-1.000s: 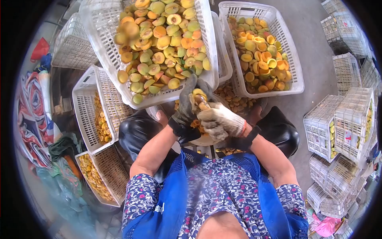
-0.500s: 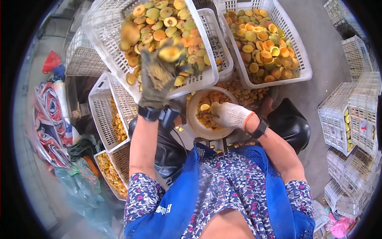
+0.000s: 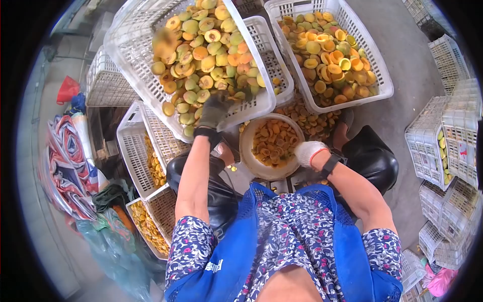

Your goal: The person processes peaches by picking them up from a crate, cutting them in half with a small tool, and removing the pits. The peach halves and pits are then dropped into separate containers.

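Note:
My left hand [image 3: 215, 111], in a dark glove, reaches into the near edge of a tilted white crate [image 3: 262, 104] full of halved and whole-looking apricots [image 3: 206, 64]. Its fingers are blurred among the fruit there. My right hand [image 3: 309, 153], in a white knitted glove with a red cuff edge, is curled closed at the right rim of a round basin [image 3: 246, 160]. Whatever it may hold is hidden. Orange-brown apricot pieces or stones [image 3: 274, 141], too small to tell apart, lie in the basin between my knees.
At the right stands a white crate [image 3: 332, 106] of pitted apricot halves. Crates [image 3: 132, 173] with orange pieces stand at the left. Stacked crates [image 3: 427, 146] line the right side. Striped sheeting [image 3: 70, 166] lies far left. Loose pieces [image 3: 314, 123] lie behind the basin.
My left hand has turned over and moved down to the right within the crate; the apricot half seen at it is no longer visible there. My right hand has moved right, out of the basin's middle.

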